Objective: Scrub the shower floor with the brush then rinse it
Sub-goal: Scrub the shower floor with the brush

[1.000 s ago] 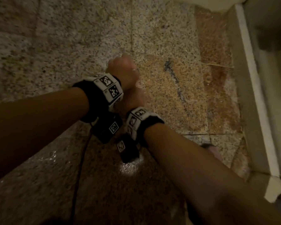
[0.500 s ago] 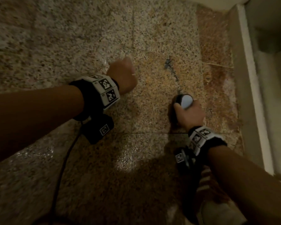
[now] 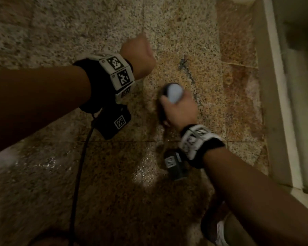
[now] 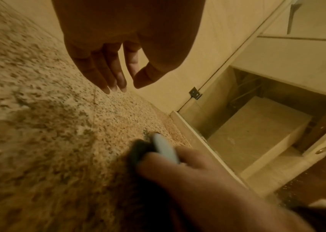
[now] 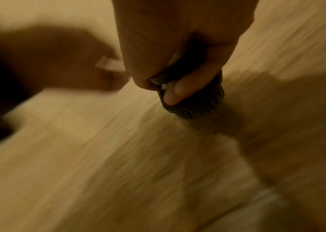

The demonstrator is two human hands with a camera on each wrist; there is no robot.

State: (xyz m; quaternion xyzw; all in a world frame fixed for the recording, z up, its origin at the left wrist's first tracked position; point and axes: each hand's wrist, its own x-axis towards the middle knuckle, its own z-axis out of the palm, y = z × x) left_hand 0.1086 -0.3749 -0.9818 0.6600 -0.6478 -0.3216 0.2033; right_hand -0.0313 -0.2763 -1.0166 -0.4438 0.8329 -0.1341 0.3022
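Brush (image 3: pixel 172 94) sits bristles-down on speckled shower floor (image 3: pixel 96 32), near stained patch by curb (image 3: pixel 267 86). Right hand (image 3: pixel 180 112) wraps round its top, fingers (image 5: pixel 176 91) curled tight and pinching brush, likely to push hard while scrubbing. Left hand (image 4: pixel 118 51) hangs above floor, holding nothing, fingers (image 4: pixel 106 75) straight and close together, kept out of brush's way. Floor shines wet; rinse not yet done.

Right-wrist view smeared by blur; brush (image 5: pixel 195 100) bristles partly hidden behind fingers (image 5: pixel 175 92)
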